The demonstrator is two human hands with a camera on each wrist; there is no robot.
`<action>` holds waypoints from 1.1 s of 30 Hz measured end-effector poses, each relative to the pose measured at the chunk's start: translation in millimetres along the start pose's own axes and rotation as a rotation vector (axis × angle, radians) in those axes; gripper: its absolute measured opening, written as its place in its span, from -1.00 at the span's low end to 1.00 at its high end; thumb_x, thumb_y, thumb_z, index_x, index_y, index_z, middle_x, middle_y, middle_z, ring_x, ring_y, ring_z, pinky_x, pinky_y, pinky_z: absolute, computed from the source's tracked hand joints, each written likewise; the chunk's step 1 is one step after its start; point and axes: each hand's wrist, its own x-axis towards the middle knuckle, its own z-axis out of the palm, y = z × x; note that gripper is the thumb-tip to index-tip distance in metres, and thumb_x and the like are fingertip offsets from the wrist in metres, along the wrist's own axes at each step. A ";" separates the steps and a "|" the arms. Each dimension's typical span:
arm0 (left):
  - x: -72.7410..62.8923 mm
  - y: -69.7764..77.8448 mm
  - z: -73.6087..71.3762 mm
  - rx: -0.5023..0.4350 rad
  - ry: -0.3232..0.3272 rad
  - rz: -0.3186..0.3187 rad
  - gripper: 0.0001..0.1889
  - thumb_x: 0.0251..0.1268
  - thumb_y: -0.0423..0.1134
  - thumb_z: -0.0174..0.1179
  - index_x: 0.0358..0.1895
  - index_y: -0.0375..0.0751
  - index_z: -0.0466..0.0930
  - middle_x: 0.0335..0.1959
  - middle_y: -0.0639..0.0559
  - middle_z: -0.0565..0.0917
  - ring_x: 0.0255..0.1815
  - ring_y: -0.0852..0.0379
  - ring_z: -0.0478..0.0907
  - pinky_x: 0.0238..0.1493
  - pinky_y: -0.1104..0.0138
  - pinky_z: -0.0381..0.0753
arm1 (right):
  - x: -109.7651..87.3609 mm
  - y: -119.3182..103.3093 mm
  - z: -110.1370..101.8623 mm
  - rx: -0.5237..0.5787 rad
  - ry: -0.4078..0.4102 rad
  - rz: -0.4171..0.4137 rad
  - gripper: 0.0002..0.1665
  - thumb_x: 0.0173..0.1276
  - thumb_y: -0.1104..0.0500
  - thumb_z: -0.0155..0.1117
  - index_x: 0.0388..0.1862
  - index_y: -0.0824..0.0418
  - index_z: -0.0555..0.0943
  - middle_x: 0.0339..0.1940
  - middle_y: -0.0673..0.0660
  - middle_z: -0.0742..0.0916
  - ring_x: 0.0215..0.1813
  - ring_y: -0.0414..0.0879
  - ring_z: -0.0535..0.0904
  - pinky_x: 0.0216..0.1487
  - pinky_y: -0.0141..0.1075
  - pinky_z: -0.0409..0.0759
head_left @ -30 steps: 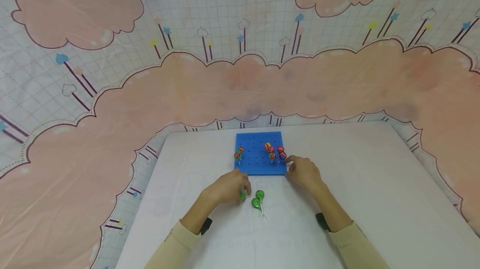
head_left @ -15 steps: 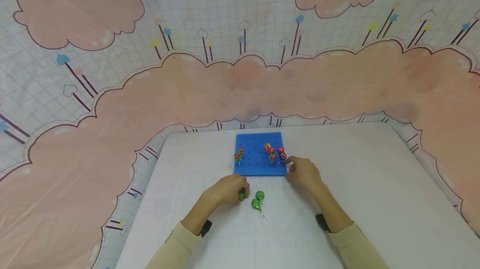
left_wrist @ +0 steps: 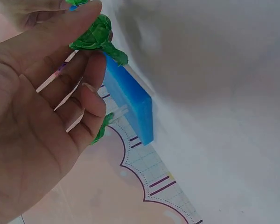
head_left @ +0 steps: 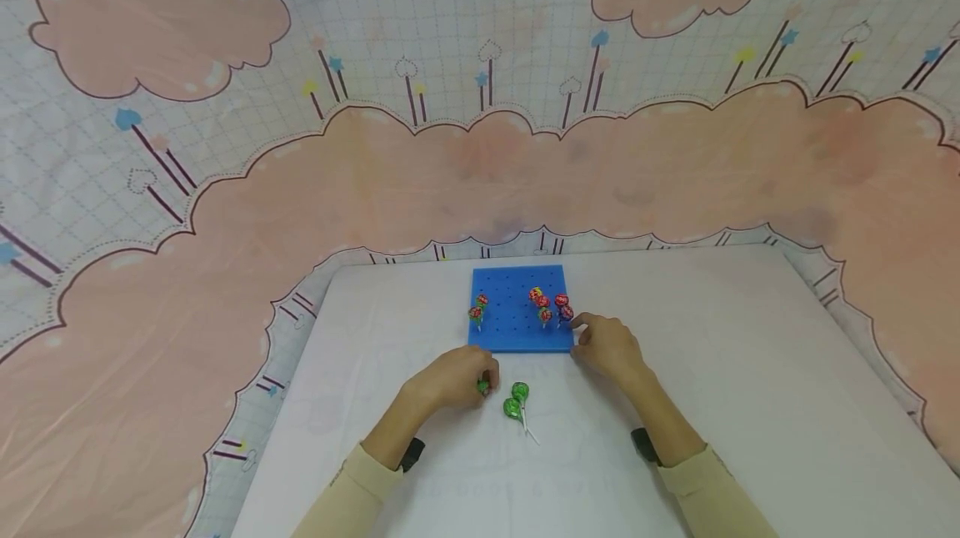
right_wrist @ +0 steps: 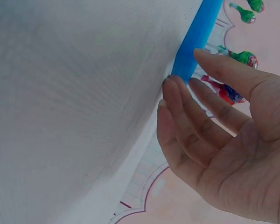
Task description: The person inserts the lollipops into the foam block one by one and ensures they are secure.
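Note:
My left hand (head_left: 456, 377) pinches a green-wrapped lollipop (left_wrist: 95, 35) between thumb and fingers, in front of the blue pegboard (head_left: 510, 340). In the left wrist view its white stick points away from the hand, low over the table. Two more green lollipops (head_left: 512, 409) lie to the right of that hand, their sticks crossing. My right hand (head_left: 609, 346) rests at the board's right front corner. In the right wrist view its thumb (right_wrist: 210, 60) and fingertips touch the corner, the fingers only gently bent.
Several lollipops stand in the board's holes: green-and-red ones (head_left: 476, 314) at the left, a mixed column (head_left: 542, 302) right of middle, and red-and-dark ones (head_left: 566, 313) by the right edge. The white table (head_left: 720, 338) reaches back to a patterned cloth (head_left: 480, 179).
My left hand has drawn slightly back from the board's front edge, the green lollipop tucked closer into its fingers. The right hand stays at the corner.

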 end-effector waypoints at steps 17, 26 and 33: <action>7.1 6.9 -24.9 -0.124 0.102 0.078 -0.80 0.25 -0.25 0.53 -0.19 -0.04 0.66 -0.37 0.22 0.58 -0.27 0.19 0.51 -0.19 0.40 0.61 | -0.5 -0.1 -0.7 0.002 -0.009 0.014 -0.53 0.28 0.22 0.55 0.18 0.20 0.70 -0.34 0.08 0.77 -0.27 -0.01 0.66 -0.18 -0.08 0.72; 10.2 6.3 -36.3 -0.209 0.234 0.099 -0.79 0.27 -0.29 0.51 -0.19 -0.08 0.62 -0.28 0.11 0.61 -0.21 0.17 0.56 -0.13 0.37 0.66 | -1.1 -0.3 -0.9 0.013 -0.009 0.015 -0.53 0.29 0.22 0.54 0.18 0.20 0.70 -0.31 0.09 0.77 -0.25 0.00 0.66 -0.16 -0.07 0.72; 15.6 6.5 -42.0 -0.213 0.347 0.128 -0.78 0.25 -0.32 0.51 -0.14 -0.18 0.65 -0.23 0.05 0.64 -0.18 0.14 0.63 -0.10 0.28 0.74 | -1.2 0.1 -0.2 0.018 -0.008 0.001 -0.54 0.28 0.22 0.55 0.16 0.22 0.70 -0.31 0.09 0.77 -0.26 0.01 0.66 -0.17 -0.07 0.72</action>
